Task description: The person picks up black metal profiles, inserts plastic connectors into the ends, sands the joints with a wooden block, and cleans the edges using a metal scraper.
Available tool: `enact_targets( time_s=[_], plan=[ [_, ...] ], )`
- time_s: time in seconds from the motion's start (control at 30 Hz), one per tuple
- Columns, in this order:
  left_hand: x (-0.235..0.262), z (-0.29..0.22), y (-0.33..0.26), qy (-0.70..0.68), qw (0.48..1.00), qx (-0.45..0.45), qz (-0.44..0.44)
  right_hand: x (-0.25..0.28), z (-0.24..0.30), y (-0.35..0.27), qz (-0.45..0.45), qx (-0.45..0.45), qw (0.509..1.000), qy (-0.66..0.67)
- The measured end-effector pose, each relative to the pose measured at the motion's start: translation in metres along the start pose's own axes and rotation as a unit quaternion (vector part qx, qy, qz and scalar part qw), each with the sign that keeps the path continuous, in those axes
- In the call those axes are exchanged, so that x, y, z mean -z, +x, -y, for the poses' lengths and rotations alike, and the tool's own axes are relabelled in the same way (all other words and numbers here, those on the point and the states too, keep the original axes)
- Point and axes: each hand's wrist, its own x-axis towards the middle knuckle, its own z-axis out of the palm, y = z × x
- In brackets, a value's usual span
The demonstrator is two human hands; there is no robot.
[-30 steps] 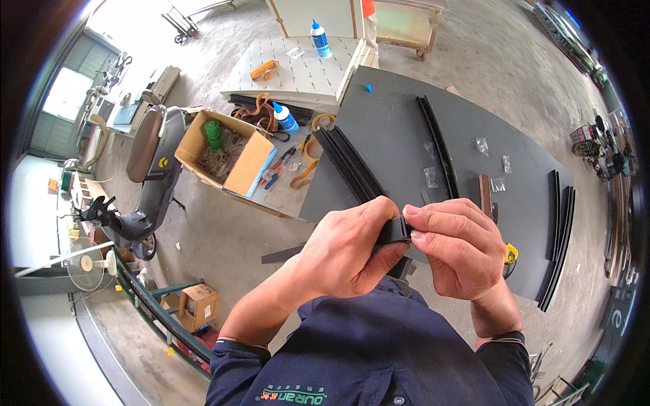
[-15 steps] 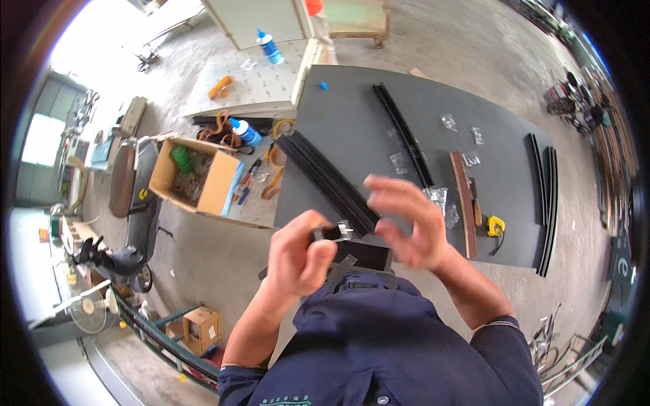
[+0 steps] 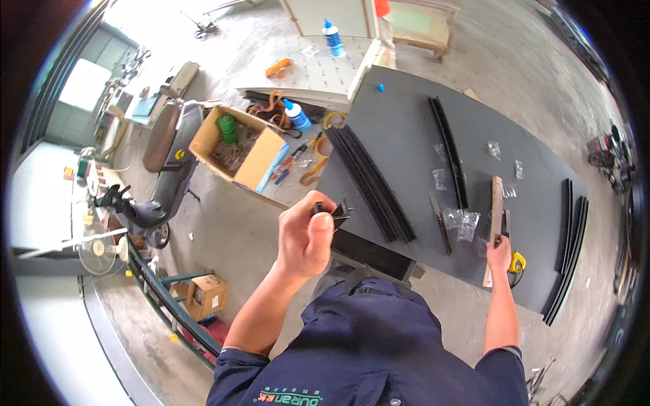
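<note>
My left hand (image 3: 305, 233), closed, grips a short black channel-shaped piece (image 3: 340, 212) whose open end points away from the fist. Most of that piece is hidden inside the hand. On the right side of the dark grey table, my right hand (image 3: 500, 254) has its fingers closed around a long narrow wooden strip (image 3: 497, 203). Beside the strip lies a yellow tape measure (image 3: 518, 262). Between the hands, a thin dark blade-like tool (image 3: 440, 224) rests next to small clear plastic bags (image 3: 466, 224).
Black profiles (image 3: 369, 183) lie on the grey table (image 3: 399, 135), with another profile (image 3: 448, 152) beyond and several (image 3: 574, 243) along the right edge. At left stand an open cardboard box (image 3: 254, 159), pliers (image 3: 288, 166), a blue-white bottle (image 3: 296, 115) and a scooter (image 3: 162, 176).
My right hand has moved from beside the left hand out to the wooden strip and closed on it. The left hand still holds the black piece. The view has shifted left.
</note>
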Motion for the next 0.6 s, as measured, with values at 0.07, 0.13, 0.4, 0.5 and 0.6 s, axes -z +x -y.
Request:
enact_targets(
  time_s=[0.07, 0.13, 0.4, 0.5, 0.6],
  plan=[
    [0.004, -0.002, 0.003, 0.031, 0.999, -0.035, 0.01, -0.009, -0.017, 0.013, -0.138, 0.058, 0.986, 0.068],
    [0.01, 0.005, 0.0, 0.013, 0.998, -0.06, -0.008, 0.025, 0.023, 0.003, 0.022, -0.067, 0.961, 0.266],
    [0.002, -0.003, 0.014, 0.093, 0.973, -0.2, -0.069, 0.163, 0.182, -0.113, 0.202, 0.207, 0.823, 0.489],
    [0.005, -0.006, 0.017, 0.128, 0.959, -0.238, -0.083, 0.181, 0.215, -0.153, 0.25, 0.304, 0.79, 0.47],
    [0.006, -0.009, 0.018, 0.123, 0.958, -0.24, -0.099, 0.193, 0.226, -0.165, 0.271, 0.402, 0.782, 0.391]
  ],
)
